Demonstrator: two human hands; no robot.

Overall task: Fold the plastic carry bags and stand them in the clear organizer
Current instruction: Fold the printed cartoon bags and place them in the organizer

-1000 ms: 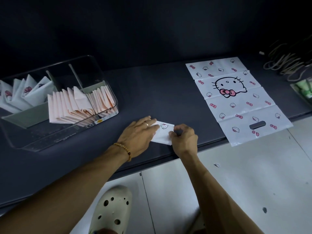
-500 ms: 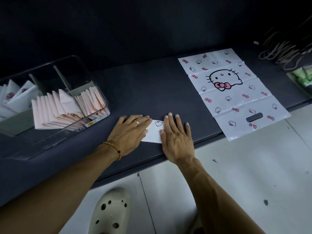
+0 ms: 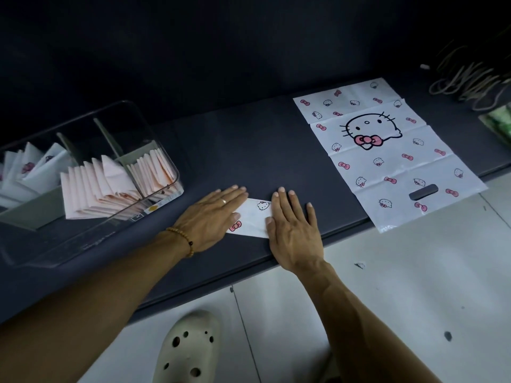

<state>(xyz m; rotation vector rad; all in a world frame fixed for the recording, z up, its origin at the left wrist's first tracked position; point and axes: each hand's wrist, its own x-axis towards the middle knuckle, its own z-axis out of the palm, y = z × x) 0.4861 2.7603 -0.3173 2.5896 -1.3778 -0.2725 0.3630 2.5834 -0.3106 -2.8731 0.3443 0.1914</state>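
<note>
White folded bag [image 3: 253,221] lies flat on dark counter [image 3: 226,150], near front edge. I see left hand [image 3: 213,217] pressing its left end, right hand [image 3: 294,228] pressing its right end, fingers of both straight, gripping nothing. Clear organizer [image 3: 91,172] well left, holding upright folded bags. Unfolded printed bag [image 3: 387,156] flat at right.
</note>
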